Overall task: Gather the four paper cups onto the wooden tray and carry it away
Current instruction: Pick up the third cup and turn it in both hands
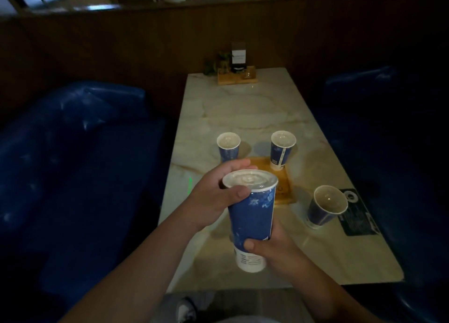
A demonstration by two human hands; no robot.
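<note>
I hold a tall blue paper cup (251,215) with a sealed lid above the table's near end. My left hand (216,189) grips its rim and my right hand (269,247) grips its white base. The wooden tray (284,184) lies on the table just behind the held cup. A second lidded blue cup (280,150) stands on the tray's far right corner. A shorter cup (228,146) stands at the tray's far left; whether it rests on the tray is hidden by my hand. An open cup (325,206) stands on the table right of the tray.
The marble table (243,108) runs away from me between two blue benches (80,157). A wooden holder with a sign and plant (237,73) sits at the far end. A black placard (357,213) lies by the right edge. My shoe (185,310) shows below.
</note>
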